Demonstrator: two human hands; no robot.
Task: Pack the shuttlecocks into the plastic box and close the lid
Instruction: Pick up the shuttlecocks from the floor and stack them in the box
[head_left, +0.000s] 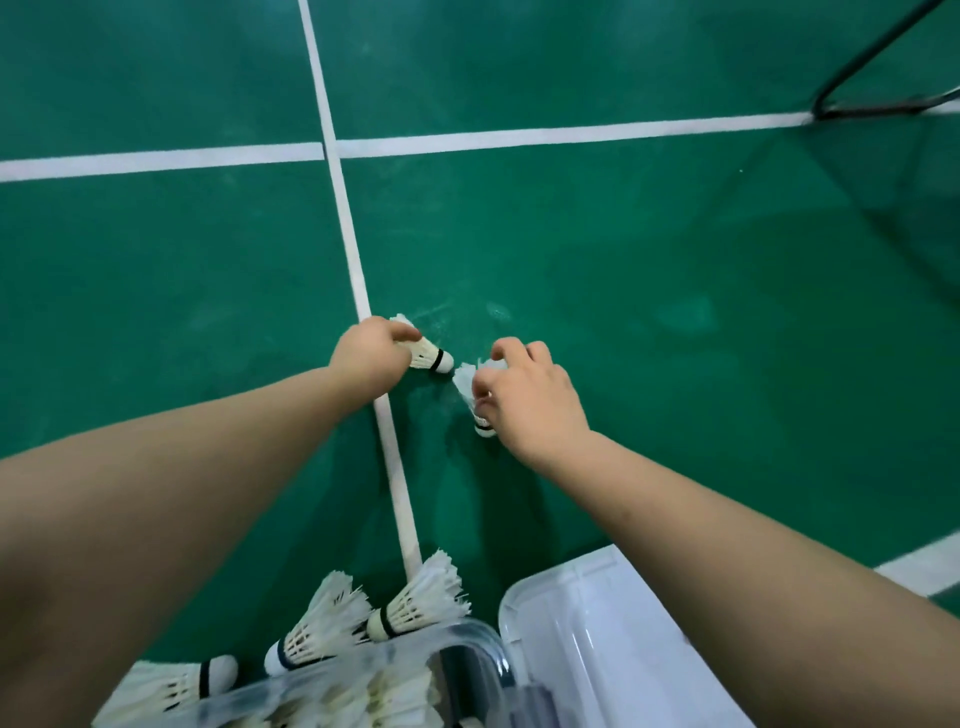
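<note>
Both hands are out at mid-frame, close together but not touching, each closed on its own bird. The left hand (369, 358) grips the left shuttlecock (428, 356) round its feathers. The long axis runs from upper left to lower right, the cork pointing at the other hand. The right hand (530, 400) pinches the right shuttlecock (467, 382) between thumb and fingers. This one lies steeper, feathers up, cork down toward the bottom of the frame. The left cork sits just beside the right one's feathers. Whether either is off the green floor (675, 312) I cannot tell.

The box (467, 636) is at bottom centre, between the forearms, open, with shuttlecocks already inside. So the carry runs straight down the frame, back toward the body. The right hand is slightly lower and probably nearer. The lid (587, 623) lies to the right of the box, partly under the right forearm.

Both held birds have white, frayed feathers and a pale cork with a dark band. Three shuttlecocks (421, 603) lie against the box's upper-left edge, not yet packed. A white line (358, 270) runs down between the hands.
</note>
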